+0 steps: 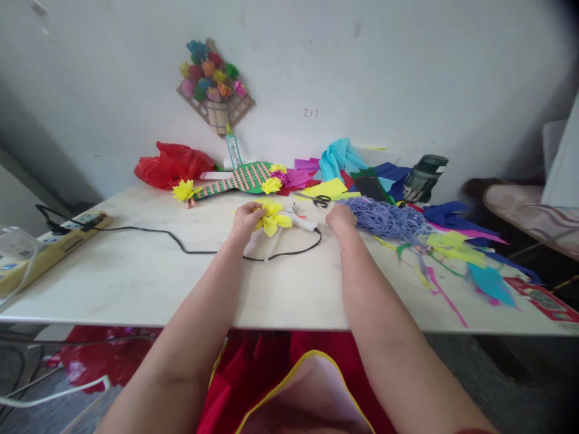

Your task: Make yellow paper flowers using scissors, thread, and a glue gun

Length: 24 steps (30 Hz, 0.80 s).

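Observation:
A yellow crepe-paper flower (271, 218) is pinched in the fingers of my left hand (248, 218), just above the table. Behind the flower lies a white glue gun (304, 223), its black cord running left over the tabletop. My right hand (341, 218) is closed, with its fingertips turned down near the table; what it holds, if anything, is hidden. Close beyond it are black-handled scissors (321, 201). Touching or nearly touching its right side is a heap of purple-blue shredded paper (389, 220). Farther back lies a green guitar-shaped piece (248, 179) with pinkish strips and yellow flowers.
A power strip (54, 247) sits at the left edge. Red plastic (172, 166), turquoise crepe paper (341, 158) and a dark bottle (425, 178) stand along the wall. Paper scraps (491, 283) cover the right side. A colourful flower-basket decoration (217, 84) hangs above.

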### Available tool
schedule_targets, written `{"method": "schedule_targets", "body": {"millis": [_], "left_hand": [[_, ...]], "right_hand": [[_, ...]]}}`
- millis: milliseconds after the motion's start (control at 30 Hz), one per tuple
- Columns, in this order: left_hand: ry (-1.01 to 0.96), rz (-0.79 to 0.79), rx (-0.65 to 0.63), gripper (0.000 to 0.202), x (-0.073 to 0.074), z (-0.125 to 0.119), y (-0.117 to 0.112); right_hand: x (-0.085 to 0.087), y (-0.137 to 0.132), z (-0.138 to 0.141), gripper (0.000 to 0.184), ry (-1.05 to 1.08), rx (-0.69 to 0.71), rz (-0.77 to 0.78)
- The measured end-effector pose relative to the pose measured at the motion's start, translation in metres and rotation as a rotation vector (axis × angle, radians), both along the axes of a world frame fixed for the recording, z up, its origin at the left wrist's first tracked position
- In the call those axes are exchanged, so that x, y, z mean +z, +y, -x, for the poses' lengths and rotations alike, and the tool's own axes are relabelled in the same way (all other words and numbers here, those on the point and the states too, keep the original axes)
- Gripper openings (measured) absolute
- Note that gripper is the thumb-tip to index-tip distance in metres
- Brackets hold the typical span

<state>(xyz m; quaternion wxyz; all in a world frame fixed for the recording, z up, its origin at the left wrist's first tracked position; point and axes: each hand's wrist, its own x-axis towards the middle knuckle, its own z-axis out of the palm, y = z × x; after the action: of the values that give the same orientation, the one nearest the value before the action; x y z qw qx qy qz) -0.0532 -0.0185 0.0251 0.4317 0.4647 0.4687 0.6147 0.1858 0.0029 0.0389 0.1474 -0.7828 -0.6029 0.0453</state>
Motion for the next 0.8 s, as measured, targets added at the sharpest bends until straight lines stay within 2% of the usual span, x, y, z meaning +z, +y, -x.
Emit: {"method": "schedule_targets", "body": {"millis": [67,133,300,367,600,700,800], "left_hand": [[0.008,0.004,-0.004,0.024,-0.001,0.000,0.001],[0.006,0.007,-0.010,0.024,-0.002,0.000,0.001],[0.001,0.004,-0.024,0.024,-0.001,0.000,0.000],[0.008,0.001,-0.030,0.024,-0.001,-0.001,-0.001],[0.020,0.013,-0.093,0.026,0.001,-0.001,-0.004],[0.030,0.024,-0.134,0.027,0.001,0.000,-0.005],[0.043,0.021,-0.188,0.028,0.001,0.000,-0.005]], "right_hand": [[0.004,-0.001,0.000,0.033,0.040,-0.060,-0.017],[0.007,-0.001,0.002,0.031,0.071,-0.038,-0.073],[0.008,-0.001,0.020,0.034,0.340,0.313,-0.224],[0.007,-0.002,0.027,0.034,0.422,0.408,-0.284],[0.000,-0.004,0.043,0.024,0.573,0.562,-0.327],[0.001,-0.006,0.048,0.031,0.641,0.624,-0.309],[0.004,-0.010,0.052,0.037,0.599,0.661,-0.293]]}}
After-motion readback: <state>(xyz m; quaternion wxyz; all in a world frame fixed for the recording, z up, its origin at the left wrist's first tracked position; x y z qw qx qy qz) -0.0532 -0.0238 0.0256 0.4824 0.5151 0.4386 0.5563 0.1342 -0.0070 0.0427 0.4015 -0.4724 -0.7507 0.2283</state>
